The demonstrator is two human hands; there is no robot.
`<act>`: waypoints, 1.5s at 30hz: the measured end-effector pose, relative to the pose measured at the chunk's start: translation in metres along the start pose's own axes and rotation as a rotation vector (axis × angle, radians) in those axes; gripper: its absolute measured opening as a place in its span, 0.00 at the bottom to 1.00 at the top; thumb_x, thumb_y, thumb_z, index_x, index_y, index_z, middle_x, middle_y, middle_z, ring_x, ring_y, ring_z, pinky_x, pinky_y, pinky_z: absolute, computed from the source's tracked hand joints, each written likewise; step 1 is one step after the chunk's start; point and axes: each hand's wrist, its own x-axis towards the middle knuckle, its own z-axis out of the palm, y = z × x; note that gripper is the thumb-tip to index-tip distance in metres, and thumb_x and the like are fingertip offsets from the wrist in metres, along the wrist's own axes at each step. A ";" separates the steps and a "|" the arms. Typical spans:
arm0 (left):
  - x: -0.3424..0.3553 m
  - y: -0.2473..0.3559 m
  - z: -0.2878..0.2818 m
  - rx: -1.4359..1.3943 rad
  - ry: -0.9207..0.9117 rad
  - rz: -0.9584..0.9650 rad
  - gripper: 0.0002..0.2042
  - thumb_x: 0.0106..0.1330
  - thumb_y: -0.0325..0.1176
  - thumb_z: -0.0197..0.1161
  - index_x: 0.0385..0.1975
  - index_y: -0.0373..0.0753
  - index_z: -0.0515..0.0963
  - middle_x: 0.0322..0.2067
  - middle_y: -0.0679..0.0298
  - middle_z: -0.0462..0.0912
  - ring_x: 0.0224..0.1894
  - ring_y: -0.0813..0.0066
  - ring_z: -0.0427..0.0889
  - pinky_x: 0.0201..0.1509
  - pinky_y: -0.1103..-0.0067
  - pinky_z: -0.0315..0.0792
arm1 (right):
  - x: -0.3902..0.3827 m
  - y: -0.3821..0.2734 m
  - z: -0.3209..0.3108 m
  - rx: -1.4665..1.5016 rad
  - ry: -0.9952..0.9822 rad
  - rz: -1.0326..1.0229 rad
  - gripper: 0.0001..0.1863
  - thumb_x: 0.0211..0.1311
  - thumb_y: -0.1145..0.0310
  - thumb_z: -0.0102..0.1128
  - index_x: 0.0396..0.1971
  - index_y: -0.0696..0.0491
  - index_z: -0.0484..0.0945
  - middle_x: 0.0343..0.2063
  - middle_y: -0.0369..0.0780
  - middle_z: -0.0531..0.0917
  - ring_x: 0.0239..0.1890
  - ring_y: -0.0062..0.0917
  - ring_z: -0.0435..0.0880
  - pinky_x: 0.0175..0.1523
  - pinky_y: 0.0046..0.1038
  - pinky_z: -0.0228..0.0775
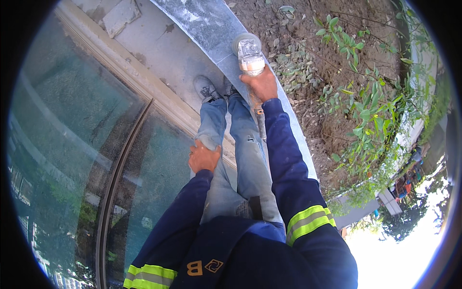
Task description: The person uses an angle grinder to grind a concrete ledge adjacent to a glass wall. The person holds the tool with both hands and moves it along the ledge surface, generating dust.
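The fingers [267, 73] of my right hand [263, 87] were wrapped round the body of a dust-coated hand grinder [250, 59], which sat at the upper centre of the frame, its round disc [236, 45] over the curved grey ledge [192, 21]. I judged it weighty toward the head and stiff throughout — a rigid tool, hardly fragile except perhaps at the disc. The pale dust likely made the casing slippery, so a full wrap behind the head, clear of the disc, seemed the sound hold; the narrow rear end [260, 120], lower in the frame, looked awkward to grip alone. My left hand [203, 157] lay on my trouser leg [211, 118], left of centre — whether it was closed on the cloth, I could not tell.
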 end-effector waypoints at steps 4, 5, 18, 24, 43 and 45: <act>-0.001 0.000 -0.001 0.008 0.005 0.004 0.45 0.59 0.63 0.76 0.66 0.31 0.73 0.53 0.43 0.84 0.52 0.42 0.89 0.56 0.57 0.84 | -0.007 -0.030 0.013 -0.124 -0.069 -0.004 0.42 0.42 0.48 0.81 0.54 0.61 0.80 0.48 0.57 0.90 0.53 0.53 0.90 0.59 0.47 0.81; -0.001 0.000 0.000 0.011 0.007 0.004 0.45 0.59 0.63 0.76 0.66 0.31 0.73 0.53 0.43 0.84 0.52 0.42 0.89 0.56 0.57 0.84 | -0.012 -0.032 0.016 -0.140 -0.093 -0.003 0.42 0.42 0.48 0.81 0.54 0.60 0.80 0.47 0.57 0.90 0.53 0.54 0.90 0.59 0.48 0.81; -0.001 0.000 0.002 -0.022 -0.033 -0.019 0.47 0.59 0.63 0.75 0.69 0.32 0.71 0.54 0.43 0.83 0.54 0.41 0.88 0.56 0.55 0.84 | -0.005 0.000 -0.010 -0.003 0.059 -0.025 0.41 0.45 0.53 0.84 0.57 0.63 0.81 0.48 0.54 0.91 0.52 0.47 0.92 0.59 0.41 0.81; 0.002 0.000 0.006 0.000 -0.031 -0.004 0.46 0.59 0.63 0.74 0.68 0.33 0.70 0.54 0.43 0.82 0.53 0.41 0.88 0.53 0.54 0.84 | 0.015 -0.021 0.005 -0.041 0.081 -0.074 0.41 0.45 0.53 0.84 0.56 0.62 0.82 0.48 0.53 0.91 0.51 0.47 0.92 0.59 0.41 0.81; 0.001 -0.006 0.010 -0.032 0.017 -0.011 0.42 0.58 0.61 0.77 0.64 0.37 0.73 0.51 0.47 0.82 0.51 0.45 0.88 0.50 0.52 0.83 | 0.022 -0.029 -0.001 0.098 0.070 -0.162 0.34 0.48 0.62 0.84 0.53 0.64 0.82 0.46 0.49 0.92 0.44 0.34 0.93 0.53 0.36 0.83; 0.001 -0.006 0.010 -0.056 0.040 0.012 0.42 0.57 0.61 0.77 0.64 0.36 0.73 0.51 0.47 0.82 0.52 0.44 0.88 0.51 0.52 0.83 | 0.021 -0.028 0.010 0.047 0.039 -0.121 0.39 0.46 0.57 0.85 0.56 0.65 0.81 0.48 0.53 0.91 0.49 0.41 0.92 0.56 0.39 0.82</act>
